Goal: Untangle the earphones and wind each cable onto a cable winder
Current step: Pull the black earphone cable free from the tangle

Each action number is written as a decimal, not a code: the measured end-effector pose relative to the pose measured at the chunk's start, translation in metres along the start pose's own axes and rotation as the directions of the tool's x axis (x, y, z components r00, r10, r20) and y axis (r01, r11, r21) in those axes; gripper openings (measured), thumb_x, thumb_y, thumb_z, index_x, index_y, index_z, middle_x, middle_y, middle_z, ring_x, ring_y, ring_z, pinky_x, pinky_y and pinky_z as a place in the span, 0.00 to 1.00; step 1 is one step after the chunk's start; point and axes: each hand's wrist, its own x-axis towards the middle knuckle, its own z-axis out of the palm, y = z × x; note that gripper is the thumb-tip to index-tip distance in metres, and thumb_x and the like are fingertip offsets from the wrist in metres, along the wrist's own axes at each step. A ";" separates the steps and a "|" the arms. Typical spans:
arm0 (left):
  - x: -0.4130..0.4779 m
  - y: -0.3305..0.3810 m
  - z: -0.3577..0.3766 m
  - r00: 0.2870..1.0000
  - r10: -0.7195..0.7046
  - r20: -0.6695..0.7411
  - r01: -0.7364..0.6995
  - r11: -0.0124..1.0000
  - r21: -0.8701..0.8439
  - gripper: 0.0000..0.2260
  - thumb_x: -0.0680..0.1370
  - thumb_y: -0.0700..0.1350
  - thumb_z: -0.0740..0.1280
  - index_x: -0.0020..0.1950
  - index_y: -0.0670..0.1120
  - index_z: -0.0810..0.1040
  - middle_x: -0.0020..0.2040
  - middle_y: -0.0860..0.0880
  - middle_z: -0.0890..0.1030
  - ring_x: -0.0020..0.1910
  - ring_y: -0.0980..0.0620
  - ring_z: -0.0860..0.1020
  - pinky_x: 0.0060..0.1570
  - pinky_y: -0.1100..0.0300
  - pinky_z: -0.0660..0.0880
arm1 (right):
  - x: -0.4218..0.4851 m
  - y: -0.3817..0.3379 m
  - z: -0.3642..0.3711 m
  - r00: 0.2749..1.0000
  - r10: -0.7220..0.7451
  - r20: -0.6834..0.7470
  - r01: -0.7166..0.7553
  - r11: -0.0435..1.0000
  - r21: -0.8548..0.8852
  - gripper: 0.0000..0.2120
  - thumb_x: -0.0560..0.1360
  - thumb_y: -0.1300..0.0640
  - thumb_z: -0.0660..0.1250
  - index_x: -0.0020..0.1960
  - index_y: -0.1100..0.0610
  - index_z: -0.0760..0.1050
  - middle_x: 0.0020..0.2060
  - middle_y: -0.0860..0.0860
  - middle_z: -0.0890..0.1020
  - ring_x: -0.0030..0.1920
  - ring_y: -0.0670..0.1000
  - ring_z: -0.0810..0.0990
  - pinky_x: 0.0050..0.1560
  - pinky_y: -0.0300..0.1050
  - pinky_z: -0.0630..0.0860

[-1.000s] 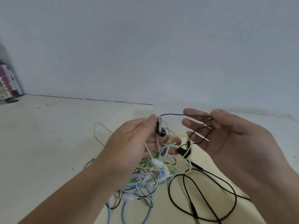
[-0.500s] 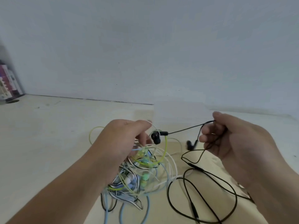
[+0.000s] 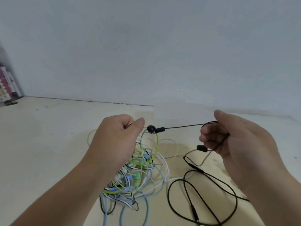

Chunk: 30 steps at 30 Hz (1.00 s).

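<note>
A tangle of earphone cables in green, white, blue and striped colours lies on the cream table. My left hand is curled above the tangle and pinches some of its light cables. My right hand grips the black earphone cable, which runs taut leftward to a black earbud hanging by the left thumb. The second black earbud dangles under my right fingers. The rest of the black cable loops on the table at the right. No cable winder is visible.
A pale wall rises behind the table. Books or boxes stand at the far left edge, with a round hole in the table beside them.
My hands have closed and moved apart. The right hand pulled the black cable to the right until it went taut, and one black earbud slid out of the tangle by the left thumb.
</note>
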 end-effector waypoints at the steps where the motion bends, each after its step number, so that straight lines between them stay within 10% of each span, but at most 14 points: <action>1: 0.000 -0.001 0.000 1.000 0.031 0.002 -0.031 0.999 0.019 0.21 0.80 0.51 0.65 0.31 0.44 0.65 0.20 0.52 0.62 0.20 0.52 0.60 0.22 0.65 0.59 | -0.002 -0.001 0.001 0.999 -0.010 0.041 0.010 1.000 -0.008 0.13 0.79 0.57 0.65 0.37 0.59 0.75 0.28 0.57 0.81 0.28 0.55 0.78 0.33 0.47 0.75; 6: -0.005 -0.001 0.003 0.982 0.116 0.149 -0.122 0.992 0.033 0.15 0.83 0.49 0.59 0.39 0.46 0.76 0.24 0.50 0.64 0.18 0.56 0.62 0.21 0.67 0.59 | -0.011 0.002 0.004 0.910 0.016 0.415 0.028 0.995 -0.099 0.17 0.74 0.49 0.69 0.34 0.62 0.80 0.31 0.60 0.81 0.31 0.56 0.79 0.31 0.44 0.75; 14: -0.010 -0.002 0.005 0.918 0.269 0.291 -0.307 0.947 0.090 0.22 0.74 0.67 0.63 0.39 0.48 0.72 0.26 0.53 0.67 0.23 0.56 0.65 0.26 0.66 0.63 | -0.014 0.001 0.006 0.812 -0.005 0.583 -0.005 1.000 0.016 0.21 0.76 0.47 0.67 0.40 0.67 0.79 0.34 0.62 0.80 0.33 0.57 0.79 0.34 0.43 0.76; 19: -0.013 0.004 0.000 0.911 0.218 0.351 -0.295 0.938 0.183 0.25 0.64 0.56 0.79 0.37 0.47 0.64 0.23 0.56 0.61 0.25 0.56 0.57 0.25 0.65 0.57 | -0.016 -0.005 0.009 0.855 -0.035 0.518 0.026 0.999 0.024 0.20 0.76 0.51 0.63 0.27 0.56 0.77 0.30 0.60 0.78 0.31 0.57 0.75 0.34 0.43 0.74; 30: -0.005 -0.005 0.003 0.974 0.201 0.104 -0.220 0.946 0.238 0.12 0.79 0.49 0.67 0.38 0.48 0.70 0.20 0.55 0.65 0.19 0.56 0.61 0.22 0.68 0.62 | -0.017 -0.016 0.005 0.927 -0.038 0.373 0.017 0.998 0.060 0.17 0.68 0.56 0.61 0.22 0.60 0.73 0.24 0.61 0.73 0.29 0.59 0.70 0.30 0.43 0.72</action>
